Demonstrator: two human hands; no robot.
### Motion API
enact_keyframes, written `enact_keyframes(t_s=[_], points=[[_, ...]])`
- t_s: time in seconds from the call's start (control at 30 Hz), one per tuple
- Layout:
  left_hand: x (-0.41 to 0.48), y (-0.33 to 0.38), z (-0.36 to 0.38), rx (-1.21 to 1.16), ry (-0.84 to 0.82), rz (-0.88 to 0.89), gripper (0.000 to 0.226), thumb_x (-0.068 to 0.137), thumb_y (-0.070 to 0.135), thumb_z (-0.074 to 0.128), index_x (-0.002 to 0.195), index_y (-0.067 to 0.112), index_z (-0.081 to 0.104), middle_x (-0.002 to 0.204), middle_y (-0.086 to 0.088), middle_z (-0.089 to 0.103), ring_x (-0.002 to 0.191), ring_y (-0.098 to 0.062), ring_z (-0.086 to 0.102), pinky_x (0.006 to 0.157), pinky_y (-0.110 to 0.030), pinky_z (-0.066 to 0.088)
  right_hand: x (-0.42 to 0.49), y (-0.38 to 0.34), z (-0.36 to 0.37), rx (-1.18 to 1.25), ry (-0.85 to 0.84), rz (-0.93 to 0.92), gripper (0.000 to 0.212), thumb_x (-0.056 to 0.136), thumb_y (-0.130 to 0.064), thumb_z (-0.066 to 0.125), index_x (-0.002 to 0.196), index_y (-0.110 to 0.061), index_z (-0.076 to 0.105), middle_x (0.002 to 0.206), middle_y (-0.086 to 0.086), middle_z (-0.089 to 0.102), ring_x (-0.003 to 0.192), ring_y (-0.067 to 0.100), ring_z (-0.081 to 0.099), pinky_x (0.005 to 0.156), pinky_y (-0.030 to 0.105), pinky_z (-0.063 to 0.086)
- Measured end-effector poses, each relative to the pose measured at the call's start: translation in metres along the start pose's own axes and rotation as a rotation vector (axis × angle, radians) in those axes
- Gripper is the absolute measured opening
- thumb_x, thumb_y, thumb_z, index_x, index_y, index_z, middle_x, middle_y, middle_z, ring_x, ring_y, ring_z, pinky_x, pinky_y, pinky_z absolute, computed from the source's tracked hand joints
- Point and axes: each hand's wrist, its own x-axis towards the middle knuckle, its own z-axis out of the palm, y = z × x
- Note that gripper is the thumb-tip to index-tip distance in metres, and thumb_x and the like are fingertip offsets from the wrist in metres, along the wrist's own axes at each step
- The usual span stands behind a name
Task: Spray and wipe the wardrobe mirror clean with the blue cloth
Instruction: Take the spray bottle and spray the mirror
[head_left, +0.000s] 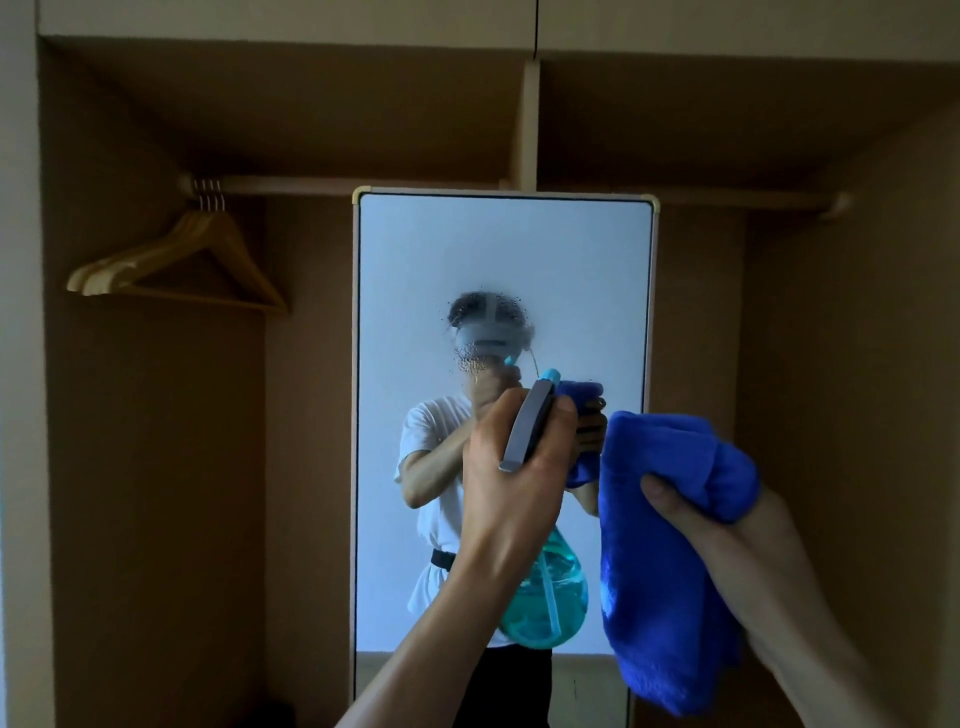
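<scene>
Left hand (511, 467) gripping spray bottle (550, 597) hides its neck

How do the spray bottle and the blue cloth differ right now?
The spray bottle is see-through teal with liquid inside; the blue cloth is opaque deep blue. The spray bottle stands upright in the left hand, nozzle toward the mirror; the blue cloth hangs limp, bunched in the right hand. Both are held up before the mirror.
</scene>
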Motion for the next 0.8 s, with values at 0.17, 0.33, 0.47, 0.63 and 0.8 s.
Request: enact_keyframes(t_s=[0.17, 0.33, 0.47, 0.63, 0.8], points=[[-0.015, -0.015, -0.002, -0.011, 0.018, -0.063, 0.018, 0.100, 0.016, 0.062, 0.090, 0.003, 0.068, 0.085, -0.018, 0.071, 0.081, -0.032, 0.067, 0.066, -0.033, 0.055, 0.003, 0.005, -0.003, 0.003, -0.001, 0.018, 0.017, 0.081, -0.026, 0.076, 0.082, -0.015, 0.063, 0.086, 0.018, 0.068, 0.082, 0.031, 0.067, 0.076, 0.043, 0.053], [-0.034, -0.030, -0.014, -0.001, 0.046, -0.139, 0.016, 0.100, 0.009, 0.062, 0.093, -0.005, 0.067, 0.082, -0.020, 0.067, 0.067, -0.015, 0.062, 0.051, -0.013, 0.047, 0.001, 0.015, 0.003, -0.046, 0.000, 0.018, 0.020, 0.080, -0.027, 0.078, 0.077, -0.014, 0.063, 0.080, 0.016, 0.068, 0.077, 0.029, 0.065, 0.073, 0.043, 0.051], [-0.043, -0.048, -0.031, 0.053, 0.144, -0.144, 0.013, 0.099, 0.015, 0.065, 0.090, 0.007, 0.070, 0.084, -0.011, 0.072, 0.079, -0.025, 0.069, 0.061, -0.026, 0.052, -0.002, 0.026, 0.014, -0.087, -0.024, 0.027, 0.024, 0.080, -0.028, 0.079, 0.076, -0.010, 0.064, 0.074, 0.017, 0.067, 0.074, 0.031, 0.065, 0.069, 0.042, 0.050], [-0.050, -0.053, -0.054, 0.087, 0.248, -0.155, 0.011, 0.099, 0.013, 0.064, 0.090, 0.010, 0.070, 0.078, -0.009, 0.070, 0.070, -0.014, 0.065, 0.058, -0.015, 0.046, -0.009, 0.032, 0.033, -0.043, -0.088, 0.030, 0.023, 0.082, -0.022, 0.078, 0.084, -0.004, 0.065, 0.086, 0.023, 0.068, 0.080, 0.030, 0.067, 0.065, 0.033, 0.046], [-0.051, -0.055, -0.076, 0.144, 0.327, -0.140, 0.020, 0.099, 0.016, 0.062, 0.080, 0.008, 0.064, 0.072, -0.015, 0.061, 0.061, -0.014, 0.053, 0.051, -0.022, 0.041, -0.015, 0.035, 0.053, 0.005, -0.153, -0.003, 0.015, 0.079, -0.022, 0.080, 0.084, -0.020, 0.066, 0.073, -0.005, 0.070, 0.063, -0.002, 0.064, 0.057, 0.015, 0.048]])
